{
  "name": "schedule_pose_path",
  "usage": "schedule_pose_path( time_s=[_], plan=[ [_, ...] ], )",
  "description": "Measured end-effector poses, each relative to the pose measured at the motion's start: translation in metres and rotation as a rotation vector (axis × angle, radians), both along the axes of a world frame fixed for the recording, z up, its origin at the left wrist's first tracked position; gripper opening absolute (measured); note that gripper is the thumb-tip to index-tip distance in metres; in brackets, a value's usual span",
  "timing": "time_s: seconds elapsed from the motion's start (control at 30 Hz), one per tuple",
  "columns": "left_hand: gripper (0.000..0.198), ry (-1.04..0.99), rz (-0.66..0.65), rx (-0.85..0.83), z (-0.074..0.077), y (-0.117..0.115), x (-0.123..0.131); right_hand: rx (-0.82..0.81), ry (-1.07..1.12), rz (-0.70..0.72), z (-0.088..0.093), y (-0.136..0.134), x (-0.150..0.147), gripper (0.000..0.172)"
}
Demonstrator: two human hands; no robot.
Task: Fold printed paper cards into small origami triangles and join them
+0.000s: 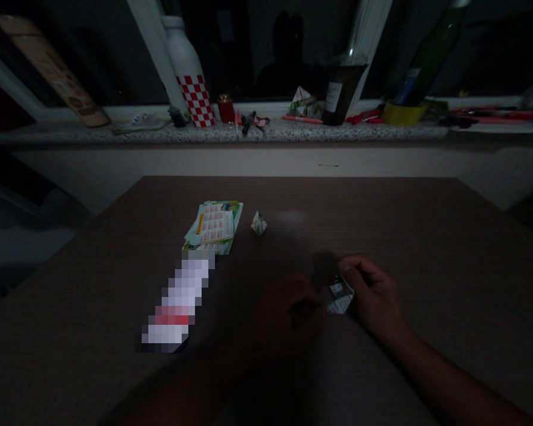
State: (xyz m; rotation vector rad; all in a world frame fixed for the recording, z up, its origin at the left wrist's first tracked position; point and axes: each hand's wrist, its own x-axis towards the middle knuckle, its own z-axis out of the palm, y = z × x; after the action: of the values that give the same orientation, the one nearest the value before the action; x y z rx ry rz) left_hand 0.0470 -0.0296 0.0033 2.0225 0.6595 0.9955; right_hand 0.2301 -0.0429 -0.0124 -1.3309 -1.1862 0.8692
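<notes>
A small piece of folded printed paper (341,303) is just above the brown table, partly hidden by fingers. My right hand (377,293) pinches its upper right side between thumb and fingers. On its left, my left hand (286,310) is in deep shadow, fingers curled and closed, the tips at the paper's left edge. Farther off stands a small folded paper shape (258,223) with a pointed top. To its left lies a loose stack of printed paper slips (213,226), green and white with orange print.
A lit phone (177,302), its screen blurred out, lies left of my hands. Along the granite windowsill (270,135) stand a red-checked white bottle (190,83), a small red jar (225,109), a dark cup (340,94), a green bottle (430,59) and small clutter.
</notes>
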Motion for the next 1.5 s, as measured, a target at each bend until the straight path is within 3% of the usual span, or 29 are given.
schedule_pose_path(
  time_s=[0.27,0.43,0.63,0.73,0.9,1.07,1.23,1.33,1.5],
  plan=[
    [0.01,0.092,-0.165,0.048,-0.004,-0.011,0.01,-0.073,0.121,-0.067,0.003,0.0,-0.014,0.025],
    [0.014,0.143,-0.209,-0.003,-0.004,-0.013,0.01,0.01,-0.008,-0.09,0.005,-0.004,-0.017,0.02],
    [0.023,0.134,0.038,-0.226,-0.005,-0.009,0.01,0.15,-0.2,-0.087,0.006,-0.007,-0.018,0.015],
    [0.027,0.177,0.061,-0.335,-0.006,-0.006,0.012,0.2,-0.262,-0.033,0.005,-0.008,-0.019,0.014],
    [0.025,0.117,-0.011,-0.46,-0.008,-0.006,0.013,0.235,-0.273,0.039,0.002,-0.008,-0.02,0.013],
    [0.021,-0.037,-0.021,-0.665,-0.008,-0.003,0.01,0.054,-0.125,0.124,0.005,-0.008,-0.018,0.02],
    [0.025,-0.215,-0.067,-0.837,-0.012,0.004,0.005,-0.143,0.045,0.402,0.006,-0.008,-0.01,0.039],
    [0.027,-0.242,-0.092,-0.878,-0.015,0.005,0.004,-0.171,0.061,0.486,0.005,-0.008,-0.008,0.047],
    [0.027,-0.241,-0.122,-0.917,-0.015,0.003,0.005,-0.171,0.039,0.52,0.009,-0.009,-0.008,0.045]
  ],
)
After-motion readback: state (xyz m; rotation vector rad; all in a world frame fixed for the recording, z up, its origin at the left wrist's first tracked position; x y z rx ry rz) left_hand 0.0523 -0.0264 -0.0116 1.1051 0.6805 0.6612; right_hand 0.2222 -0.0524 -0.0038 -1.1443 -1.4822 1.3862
